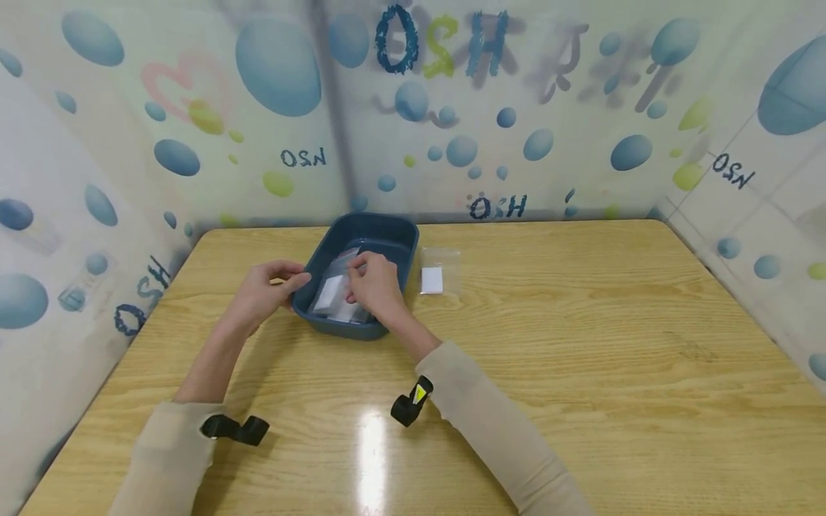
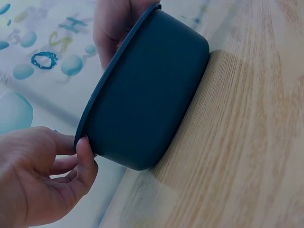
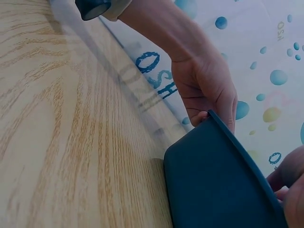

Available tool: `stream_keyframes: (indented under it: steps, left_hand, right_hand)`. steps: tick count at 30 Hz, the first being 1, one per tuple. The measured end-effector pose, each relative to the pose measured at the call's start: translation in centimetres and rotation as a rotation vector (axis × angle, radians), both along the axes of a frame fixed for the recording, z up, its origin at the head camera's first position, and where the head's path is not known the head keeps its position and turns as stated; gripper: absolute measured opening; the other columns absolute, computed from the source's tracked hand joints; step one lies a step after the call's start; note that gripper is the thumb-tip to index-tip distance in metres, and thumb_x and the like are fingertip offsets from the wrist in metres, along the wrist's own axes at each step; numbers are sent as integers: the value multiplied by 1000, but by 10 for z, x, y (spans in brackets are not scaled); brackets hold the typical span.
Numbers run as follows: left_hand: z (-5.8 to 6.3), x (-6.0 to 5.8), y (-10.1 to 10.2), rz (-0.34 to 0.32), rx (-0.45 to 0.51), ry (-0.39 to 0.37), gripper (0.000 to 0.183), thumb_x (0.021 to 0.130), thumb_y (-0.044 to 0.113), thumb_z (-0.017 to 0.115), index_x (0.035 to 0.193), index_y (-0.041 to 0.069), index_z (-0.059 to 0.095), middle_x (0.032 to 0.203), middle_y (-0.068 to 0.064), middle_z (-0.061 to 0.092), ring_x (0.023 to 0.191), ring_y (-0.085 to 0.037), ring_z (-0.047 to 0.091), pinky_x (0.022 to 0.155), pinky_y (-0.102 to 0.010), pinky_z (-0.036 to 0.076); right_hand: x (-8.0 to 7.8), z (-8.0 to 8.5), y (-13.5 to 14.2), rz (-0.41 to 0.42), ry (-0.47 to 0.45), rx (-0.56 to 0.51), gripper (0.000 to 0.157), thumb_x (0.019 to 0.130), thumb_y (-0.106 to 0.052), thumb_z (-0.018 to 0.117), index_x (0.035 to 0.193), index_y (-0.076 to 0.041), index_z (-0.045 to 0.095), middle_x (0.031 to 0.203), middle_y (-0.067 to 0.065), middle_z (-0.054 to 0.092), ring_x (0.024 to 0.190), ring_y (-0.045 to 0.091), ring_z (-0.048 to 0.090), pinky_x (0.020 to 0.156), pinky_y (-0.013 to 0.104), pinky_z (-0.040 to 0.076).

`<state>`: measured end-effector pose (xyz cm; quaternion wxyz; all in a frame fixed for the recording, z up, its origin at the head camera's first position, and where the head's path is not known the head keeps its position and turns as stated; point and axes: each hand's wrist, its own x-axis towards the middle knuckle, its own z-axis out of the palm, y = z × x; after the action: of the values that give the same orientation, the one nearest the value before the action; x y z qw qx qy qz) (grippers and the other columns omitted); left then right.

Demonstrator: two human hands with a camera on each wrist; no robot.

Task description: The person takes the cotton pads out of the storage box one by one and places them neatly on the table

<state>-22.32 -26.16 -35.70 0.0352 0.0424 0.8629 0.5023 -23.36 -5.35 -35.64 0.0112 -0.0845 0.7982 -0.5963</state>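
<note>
A dark blue plastic basin (image 1: pixel 345 330) stands on the wooden table, with several small clear zip bags (image 1: pixel 330 292) holding white pieces lying inside it. My left hand (image 1: pixel 267 290) pinches the basin's left rim between thumb and fingers; the left wrist view shows this left hand (image 2: pixel 42 175) close up at the rim. Inside the basin, my right hand (image 1: pixel 377 285) has its fingers curled at a clear bag and pinches it. From the right wrist, the basin wall hides the bags, and only part of the right hand (image 3: pixel 292 183) shows at the edge.
Just right of the basin, another clear zip bag (image 1: pixel 432 279) with a white piece lies flat on the table (image 1: pixel 581 322). Behind the table stands a backdrop (image 1: pixel 452 129) printed with blue and green spots. Both sleeves carry black wrist devices.
</note>
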Motion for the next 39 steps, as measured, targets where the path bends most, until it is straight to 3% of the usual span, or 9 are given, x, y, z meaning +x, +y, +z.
stream_keyframes:
  steps: [15,23,30,35,39]
  left_hand:
    - [-1,0,-2,-21,11,2,44,104,23,60,132,-12,55,114,-22,56,66,-12,63,67,-33,60]
    - [-1,0,-2,-22,10,3,47,104,25,61,133,-11,55,115,-22,56,68,-11,63,68,-35,60]
    - [-1,0,-1,-16,14,-11,48,104,26,61,135,-10,55,114,-20,56,68,-11,63,69,-35,60]
    - [-1,0,-1,-17,28,-13,48,104,25,61,135,-10,54,114,-20,56,69,-11,63,68,-33,60]
    - [0,1,-1,-15,28,-13,47,104,25,61,134,-11,55,114,-20,55,70,-10,63,68,-33,60]
  right_hand:
    - [-2,1,21,49,154,-12,14,101,-6,61,108,3,69,72,12,70,50,12,63,50,25,56]
    - [-3,2,34,66,151,-37,13,101,-6,62,108,5,67,77,13,70,51,13,62,57,34,60]
    - [-4,4,47,67,169,-42,12,102,-8,61,105,3,65,78,13,70,53,13,61,60,32,60]
    - [-6,4,55,60,182,-64,12,102,-9,62,105,3,64,76,12,70,53,14,62,67,47,61]
    - [-8,4,62,45,186,-57,13,101,-10,62,105,3,65,77,13,70,53,12,61,64,42,61]
